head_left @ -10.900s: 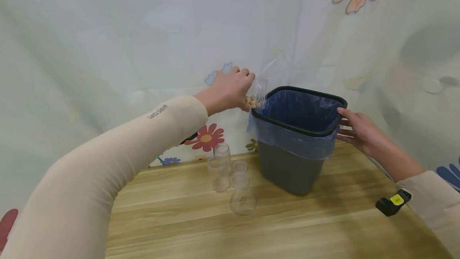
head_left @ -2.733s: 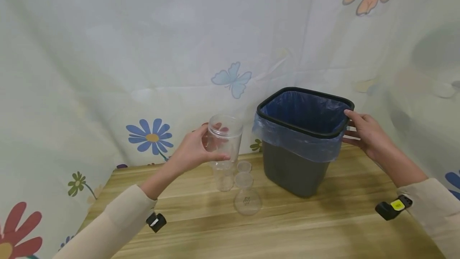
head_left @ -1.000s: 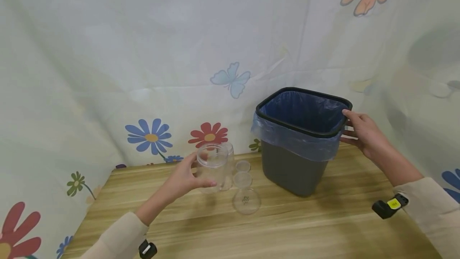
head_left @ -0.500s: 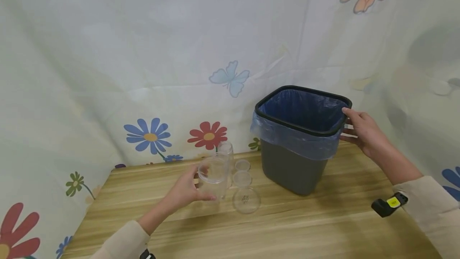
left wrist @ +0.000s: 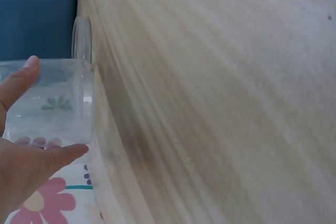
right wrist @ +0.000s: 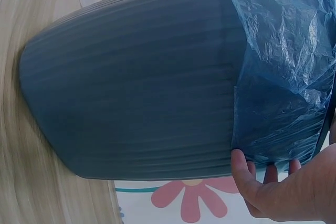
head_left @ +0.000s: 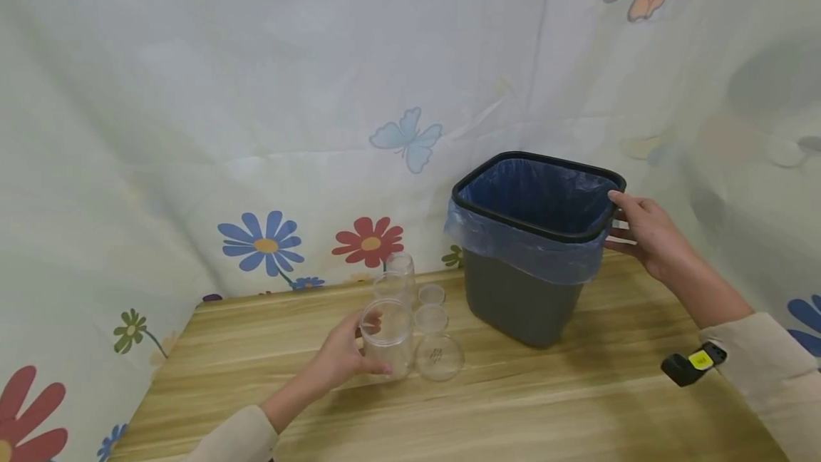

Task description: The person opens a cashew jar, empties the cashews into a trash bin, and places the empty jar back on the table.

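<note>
My left hand (head_left: 340,355) holds a large clear jar (head_left: 390,348) upright, thumb on the near side and fingers round the far side. In the left wrist view, the jar's base (left wrist: 86,103) is at or just above the wooden tabletop; I cannot tell if it touches. Two narrower clear jars (head_left: 402,267) stand behind it. Three clear round lids lie to its right, the largest lid (head_left: 440,357) closest. My right hand (head_left: 651,237) grips the grey trash bin (head_left: 519,298) at its black rim, thumb on top and fingers against the blue bag liner (right wrist: 278,103).
The wooden table (head_left: 513,405) meets a floral curtain (head_left: 288,127) along its back edge. Beside the large lid are a middle-sized lid (head_left: 431,318) and a small lid (head_left: 432,295), lined up left of the bin.
Earlier my left hand tipped a clear jar of pale pieces at the bin's rim. It then lowered the large jar, now shifted nearer and beside the large lid. My right hand stayed on the bin.
</note>
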Motion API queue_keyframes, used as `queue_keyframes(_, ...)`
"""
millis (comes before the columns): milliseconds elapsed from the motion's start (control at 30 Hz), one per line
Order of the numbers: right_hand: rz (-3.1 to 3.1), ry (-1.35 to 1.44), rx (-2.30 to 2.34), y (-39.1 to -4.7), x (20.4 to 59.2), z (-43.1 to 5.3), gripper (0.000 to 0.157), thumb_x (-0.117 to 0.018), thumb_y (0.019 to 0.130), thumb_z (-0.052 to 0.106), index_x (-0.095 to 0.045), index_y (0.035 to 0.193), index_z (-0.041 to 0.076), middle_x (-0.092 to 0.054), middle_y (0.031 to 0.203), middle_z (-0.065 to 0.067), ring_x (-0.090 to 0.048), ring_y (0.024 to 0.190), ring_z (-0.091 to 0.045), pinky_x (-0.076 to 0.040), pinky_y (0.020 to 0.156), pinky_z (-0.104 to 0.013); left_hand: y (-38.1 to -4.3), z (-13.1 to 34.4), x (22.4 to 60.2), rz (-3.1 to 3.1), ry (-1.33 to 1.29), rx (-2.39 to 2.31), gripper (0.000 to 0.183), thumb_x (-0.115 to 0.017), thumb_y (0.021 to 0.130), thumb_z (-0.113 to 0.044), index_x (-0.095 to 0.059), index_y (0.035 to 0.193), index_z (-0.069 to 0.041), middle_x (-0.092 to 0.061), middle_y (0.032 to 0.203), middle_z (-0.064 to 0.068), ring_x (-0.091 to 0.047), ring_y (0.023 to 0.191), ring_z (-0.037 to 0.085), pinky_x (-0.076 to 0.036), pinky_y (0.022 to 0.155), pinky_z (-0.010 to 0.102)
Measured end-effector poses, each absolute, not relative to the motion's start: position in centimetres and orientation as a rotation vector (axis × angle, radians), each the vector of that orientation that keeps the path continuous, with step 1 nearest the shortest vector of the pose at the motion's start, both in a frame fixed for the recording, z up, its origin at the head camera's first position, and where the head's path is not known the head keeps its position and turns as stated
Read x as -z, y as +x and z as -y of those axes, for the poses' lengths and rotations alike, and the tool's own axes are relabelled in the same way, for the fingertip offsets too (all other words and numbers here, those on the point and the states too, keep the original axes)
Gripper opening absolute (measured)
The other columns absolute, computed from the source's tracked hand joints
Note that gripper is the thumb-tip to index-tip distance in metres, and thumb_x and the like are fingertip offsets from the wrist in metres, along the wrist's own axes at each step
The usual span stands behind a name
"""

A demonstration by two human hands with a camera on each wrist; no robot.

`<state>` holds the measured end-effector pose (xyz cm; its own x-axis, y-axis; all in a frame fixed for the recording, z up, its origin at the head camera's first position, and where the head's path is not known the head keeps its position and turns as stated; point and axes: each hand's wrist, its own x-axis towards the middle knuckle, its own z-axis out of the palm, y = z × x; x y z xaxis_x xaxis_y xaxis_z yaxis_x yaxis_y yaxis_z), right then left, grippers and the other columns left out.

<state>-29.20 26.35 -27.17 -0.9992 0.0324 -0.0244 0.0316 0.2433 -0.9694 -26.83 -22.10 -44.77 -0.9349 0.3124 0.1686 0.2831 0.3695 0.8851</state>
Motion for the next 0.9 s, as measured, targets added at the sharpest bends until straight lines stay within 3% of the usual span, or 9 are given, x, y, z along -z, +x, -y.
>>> queue_keyframes(367,2.466,-0.037,-1.931,-29.4,27.1,-26.2,0.077,-0.037,0.105,0.057,-0.025,0.153,-0.002,-0.032,0.149,-0.015,-0.061,0.093,0.002,-0.057,0.083,-0.023,-26.8,21.5,45.2,-2.601,0.487,-1.703,0.087,-0.096,0.061,0.002,-0.052,0.136,0.005,-0.060,0.129,0.026,-0.057,0.121,0.045,-0.053,0.096,0.054)
queue_keyframes(500,2.446,-0.025,-1.954,-29.4,27.1,-26.3,0.064,-0.040,0.105,0.055,-0.038,0.143,0.004,-0.041,0.138,-0.009,-0.063,0.092,0.001,-0.057,0.081,-0.023,-27.1,21.4,45.5,-2.648,0.489,-1.682,0.088,-0.097,0.060,0.000,-0.052,0.135,0.005,-0.061,0.126,0.024,-0.059,0.119,0.043,-0.051,0.098,0.055)
queue_keyframes(600,2.449,-0.037,-1.955,-29.2,27.2,-26.4,0.070,-0.039,0.104,0.056,-0.031,0.150,0.003,-0.039,0.140,-0.010,-0.061,0.096,-0.002,-0.057,0.082,-0.022,-27.2,21.3,45.8,-2.655,0.471,-1.671,0.088,-0.097,0.060,-0.001,-0.050,0.134,0.005,-0.062,0.125,0.024,-0.059,0.119,0.043,-0.049,0.101,0.057)
queue_keyframes(733,2.461,-0.076,-1.939,-29.0,27.3,-26.4,0.090,-0.037,0.104,0.058,0.001,0.160,-0.001,-0.024,0.154,-0.018,-0.053,0.106,-0.010,-0.056,0.083,-0.022,-27.2,21.2,46.2,-2.636,0.449,-1.677,0.087,-0.097,0.061,-0.003,-0.048,0.132,0.006,-0.060,0.126,0.024,-0.058,0.121,0.045,-0.048,0.101,0.058)
queue_keyframes(900,2.462,-0.083,-1.948,-29.0,27.3,-26.3,0.090,-0.036,0.104,0.058,0.002,0.161,-0.001,-0.019,0.159,-0.021,-0.051,0.112,-0.015,-0.056,0.083,-0.021,-27.2,21.2,46.3,-2.635,0.459,-1.680,0.086,-0.098,0.061,-0.005,-0.048,0.131,0.005,-0.060,0.127,0.023,-0.057,0.122,0.046,-0.048,0.101,0.058)
